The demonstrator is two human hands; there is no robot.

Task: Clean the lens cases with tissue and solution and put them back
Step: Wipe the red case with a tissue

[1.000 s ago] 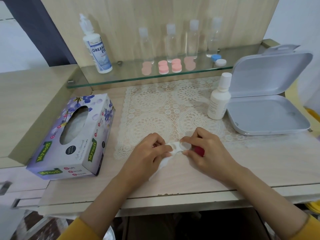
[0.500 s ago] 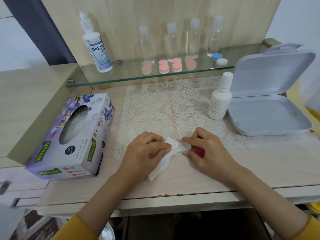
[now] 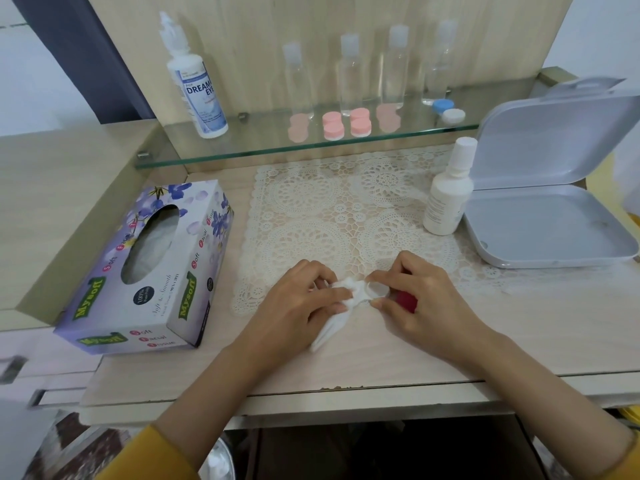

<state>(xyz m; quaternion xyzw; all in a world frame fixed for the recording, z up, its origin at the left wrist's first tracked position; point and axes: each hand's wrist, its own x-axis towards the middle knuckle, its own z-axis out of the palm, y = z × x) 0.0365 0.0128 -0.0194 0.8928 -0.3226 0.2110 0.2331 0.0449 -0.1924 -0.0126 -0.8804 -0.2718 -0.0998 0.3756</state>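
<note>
At the near edge of the lace mat [image 3: 346, 209], my right hand [image 3: 419, 296] pinches a clear lens case [image 3: 375, 292] with a red cap [image 3: 406, 301] on its right well. My left hand [image 3: 294, 306] grips a folded white tissue [image 3: 334, 323] and presses its bunched tip against the open left well. A white solution bottle [image 3: 446, 199] stands at the mat's right. Pink lens cases [image 3: 346, 124] and a blue-and-white one [image 3: 448, 110] lie on the glass shelf [image 3: 242, 150].
A floral tissue box [image 3: 152, 271] sits on the left. An open grey plastic box [image 3: 550, 216] lies at the right. A large solution bottle [image 3: 195, 84] and several clear travel bottles [image 3: 349, 74] stand on the shelf. The table's front edge runs just below my wrists.
My left hand has bunched the tissue tighter and pushed its tip further into the case's left well. My right hand keeps the case in place.
</note>
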